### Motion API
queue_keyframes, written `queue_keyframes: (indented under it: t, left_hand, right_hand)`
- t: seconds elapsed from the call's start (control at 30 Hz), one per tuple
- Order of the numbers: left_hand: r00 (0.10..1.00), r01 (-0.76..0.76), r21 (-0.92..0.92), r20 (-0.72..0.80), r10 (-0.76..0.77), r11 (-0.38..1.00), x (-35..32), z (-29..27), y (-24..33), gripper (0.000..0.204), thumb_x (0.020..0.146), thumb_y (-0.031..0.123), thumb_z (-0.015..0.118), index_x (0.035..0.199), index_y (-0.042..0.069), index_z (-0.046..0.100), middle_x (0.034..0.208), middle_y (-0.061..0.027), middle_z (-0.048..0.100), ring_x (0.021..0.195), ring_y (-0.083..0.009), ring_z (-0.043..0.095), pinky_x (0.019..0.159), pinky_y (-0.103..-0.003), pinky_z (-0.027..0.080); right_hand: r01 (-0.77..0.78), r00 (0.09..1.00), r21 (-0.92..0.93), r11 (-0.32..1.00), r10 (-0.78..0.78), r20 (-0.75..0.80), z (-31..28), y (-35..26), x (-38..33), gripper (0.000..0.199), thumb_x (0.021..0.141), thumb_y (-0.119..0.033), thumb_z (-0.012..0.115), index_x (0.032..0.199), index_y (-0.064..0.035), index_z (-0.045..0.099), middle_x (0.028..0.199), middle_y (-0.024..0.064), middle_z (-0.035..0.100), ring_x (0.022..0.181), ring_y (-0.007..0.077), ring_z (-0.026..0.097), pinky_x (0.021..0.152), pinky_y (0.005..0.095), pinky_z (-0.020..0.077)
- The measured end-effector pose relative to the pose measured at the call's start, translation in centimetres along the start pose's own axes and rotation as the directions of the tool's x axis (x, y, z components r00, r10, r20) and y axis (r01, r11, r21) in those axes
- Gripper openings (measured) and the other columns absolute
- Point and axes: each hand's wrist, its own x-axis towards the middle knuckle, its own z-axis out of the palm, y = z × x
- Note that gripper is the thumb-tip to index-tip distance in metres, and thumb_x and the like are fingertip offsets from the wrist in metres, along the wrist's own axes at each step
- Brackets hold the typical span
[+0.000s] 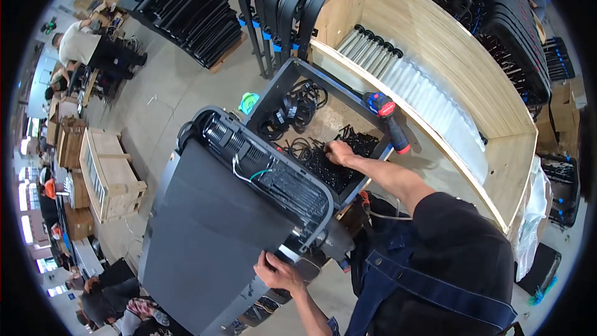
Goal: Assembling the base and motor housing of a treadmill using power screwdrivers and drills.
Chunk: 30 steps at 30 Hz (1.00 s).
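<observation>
The grey machine (205,230) looks part-built: its end bay (286,188) stands uncovered, with wires (260,173) loose across it. At the machine's right edge, the left hand (278,272) curls its fingers; whether they pinch anything I cannot tell. In the tray (270,95), cables (305,102) lie toward the left corner; the right hand (339,152) dips into screws (364,143), its grip hidden. The drill (390,123) lies unheld by the tray's right corner.
</observation>
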Motion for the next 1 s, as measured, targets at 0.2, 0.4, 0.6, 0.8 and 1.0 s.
queue_keyframes:
  t: [0.2, 0.4, 0.6, 0.8, 1.0]
  left_hand:
    - [0.999, 0.037, 0.132, 0.01, -0.039, 0.991, -0.4, 0.6, 0.0, 0.024, 0.104, 0.016, 0.057, 0.108, -0.005, 0.067, 0.092, -0.0165, 0.061, 0.08, -0.0296, 0.058, 0.075, -0.039, 0.048]
    - [1.0, -0.017, 0.196, -0.008, 0.019, 0.98, 0.0, 1.2, 0.0, 0.03, 0.101, 0.02, 0.053, 0.106, -0.007, 0.066, 0.088, -0.0204, 0.059, 0.077, -0.0367, 0.056, 0.07, -0.045, 0.045]
    - [1.0, 0.021, 0.18, -0.003, -0.021, 0.983, 0.0, 0.4, -1.0, 0.028, 0.098, 0.017, 0.054, 0.107, -0.007, 0.066, 0.087, -0.0201, 0.06, 0.079, -0.0368, 0.057, 0.072, -0.045, 0.047]
    - [1.0, -0.03, 0.11, 0.005, 0.029, 0.993, 0.8, 1.3, -1.2, 0.02, 0.095, 0.013, 0.061, 0.106, -0.002, 0.068, 0.085, -0.0169, 0.061, 0.075, -0.0349, 0.057, 0.07, -0.043, 0.047]
    - [0.959, -0.035, -0.067, 0.278, 0.052, 0.997, 2.7, -2.2, 0.6, 0.021, 0.088, 0.004, 0.072, 0.109, 0.005, 0.07, 0.095, -0.0124, 0.064, 0.083, -0.0306, 0.059, 0.073, -0.039, 0.048]
  right_hand:
    - [0.033, 0.992, -0.145, 0.989, -0.05, -0.118, 4.0, -4.8, 5.4, 0.034, 0.086, -0.007, 0.06, 0.119, -0.0043, 0.063, 0.112, 0.0219, 0.069, 0.104, 0.0434, 0.068, 0.086, 0.0496, 0.0563]
    - [0.101, 0.995, -0.301, 0.948, -0.098, 0.025, 5.5, -3.3, 7.7, 0.024, 0.091, -0.007, 0.055, 0.109, -0.0022, 0.07, 0.107, 0.022, 0.072, 0.099, 0.0411, 0.072, 0.085, 0.0492, 0.0589]
    - [0.081, 0.996, -0.307, 0.948, -0.063, 0.068, 4.8, -2.4, 7.2, 0.017, 0.082, -0.009, 0.066, 0.093, -0.0015, 0.076, 0.099, 0.0225, 0.075, 0.099, 0.0394, 0.072, 0.087, 0.048, 0.0586]
    - [-0.397, 0.9, 0.754, 0.524, 0.383, 0.208, -5.4, -0.9, 1.3, 0.018, 0.096, -0.016, 0.066, 0.102, 0.0015, 0.069, 0.097, 0.017, 0.076, 0.086, 0.0283, 0.076, 0.077, 0.0402, 0.0626]
    - [-0.396, 0.888, 0.81, 0.434, -0.046, 0.458, -13.2, -10.3, -12.2, 0.035, 0.103, -0.026, 0.064, 0.12, 0.0042, 0.06, 0.106, 0.0201, 0.074, 0.089, 0.0274, 0.076, 0.077, 0.0372, 0.0642]
